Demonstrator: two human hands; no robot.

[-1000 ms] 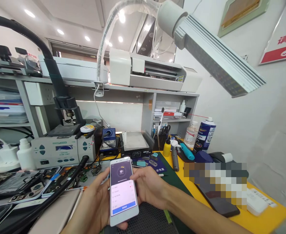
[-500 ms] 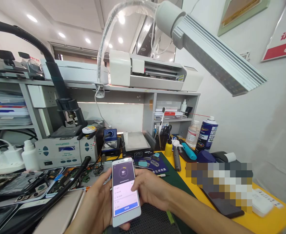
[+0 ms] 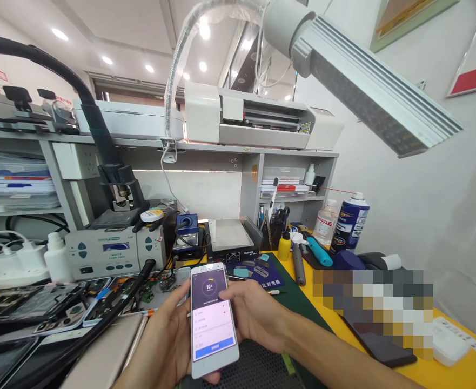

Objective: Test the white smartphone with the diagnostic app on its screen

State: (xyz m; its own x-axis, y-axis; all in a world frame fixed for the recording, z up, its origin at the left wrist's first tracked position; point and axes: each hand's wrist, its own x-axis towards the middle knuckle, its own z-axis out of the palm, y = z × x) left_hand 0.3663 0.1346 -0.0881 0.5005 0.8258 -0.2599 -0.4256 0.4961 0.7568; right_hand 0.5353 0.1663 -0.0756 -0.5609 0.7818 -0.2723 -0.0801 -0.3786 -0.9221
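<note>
A white smartphone (image 3: 214, 363) is held upright-tilted in front of me, its screen lit with a dark purple top, a "10" inside a ring and a blue bar near the bottom. My left hand (image 3: 172, 329) wraps the phone's left side, and fingertips show beneath its lower edge. On the phone's right side, my right hand (image 3: 257, 313) grips the edge, its thumb lying over the screen just below the ring. The other right fingers are hidden behind the phone. Beneath both hands lies a black textured mat (image 3: 257, 367).
Left are a rework station (image 3: 116, 254), its black hose (image 3: 120, 319) and trays of phone parts (image 3: 63, 313). Behind stands a hot plate (image 3: 232, 237). To the right are a spray can (image 3: 349, 224) and a dark phone (image 3: 379, 343). A lamp (image 3: 375, 81) hangs overhead.
My right thumb has moved up the screen, from the white list to the edge of the purple area. The view has shifted slightly, and the phone stays in both hands.
</note>
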